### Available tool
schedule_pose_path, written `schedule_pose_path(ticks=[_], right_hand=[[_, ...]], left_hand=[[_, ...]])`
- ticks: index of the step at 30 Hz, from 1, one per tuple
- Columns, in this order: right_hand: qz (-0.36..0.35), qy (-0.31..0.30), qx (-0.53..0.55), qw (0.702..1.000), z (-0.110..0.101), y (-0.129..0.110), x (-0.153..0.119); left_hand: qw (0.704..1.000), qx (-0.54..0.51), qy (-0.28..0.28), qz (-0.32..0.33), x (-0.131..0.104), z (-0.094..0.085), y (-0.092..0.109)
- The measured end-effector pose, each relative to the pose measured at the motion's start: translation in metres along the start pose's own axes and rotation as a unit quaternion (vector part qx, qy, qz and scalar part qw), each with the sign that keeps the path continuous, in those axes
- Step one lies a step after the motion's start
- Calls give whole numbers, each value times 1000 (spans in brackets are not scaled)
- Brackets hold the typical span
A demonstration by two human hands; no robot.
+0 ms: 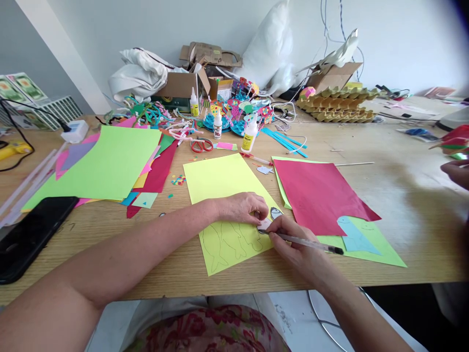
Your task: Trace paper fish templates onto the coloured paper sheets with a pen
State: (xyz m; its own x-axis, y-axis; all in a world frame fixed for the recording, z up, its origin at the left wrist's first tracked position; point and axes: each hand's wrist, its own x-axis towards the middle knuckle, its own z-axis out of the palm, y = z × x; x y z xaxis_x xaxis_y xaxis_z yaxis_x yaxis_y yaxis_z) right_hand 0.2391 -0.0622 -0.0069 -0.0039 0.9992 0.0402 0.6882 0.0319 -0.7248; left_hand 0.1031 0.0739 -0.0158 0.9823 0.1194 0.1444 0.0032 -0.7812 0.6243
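Note:
My right hand is closed around a pen, its tip at the edge of a small white paper cutout. My left hand has its fingers curled together and pinned on that cutout, partly covering it. Both hands rest over a yellow sheet of paper, which bears drawn outlines that look like fish. Just beyond my fingers lies a small cutout with dark edging. On the right are a red sheet and a light blue cutout on green paper.
Coloured sheets pile up at left beside a black phone. Red scissors, glue bottles and blue strips lie farther back. Egg cartons stand behind. Another person's hand appears at the right edge.

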Motion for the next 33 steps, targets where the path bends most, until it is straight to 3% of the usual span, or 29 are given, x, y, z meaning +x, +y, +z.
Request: schedule_pose_path(ticks=[14,33], right_hand=[[8,12,20,1000,-4,5,-8],[88,37,95,991,-5,13,-4]], left_hand=[[997,78,16,-11,1,8,5],[995,101,19,-11,-1,8,7]])
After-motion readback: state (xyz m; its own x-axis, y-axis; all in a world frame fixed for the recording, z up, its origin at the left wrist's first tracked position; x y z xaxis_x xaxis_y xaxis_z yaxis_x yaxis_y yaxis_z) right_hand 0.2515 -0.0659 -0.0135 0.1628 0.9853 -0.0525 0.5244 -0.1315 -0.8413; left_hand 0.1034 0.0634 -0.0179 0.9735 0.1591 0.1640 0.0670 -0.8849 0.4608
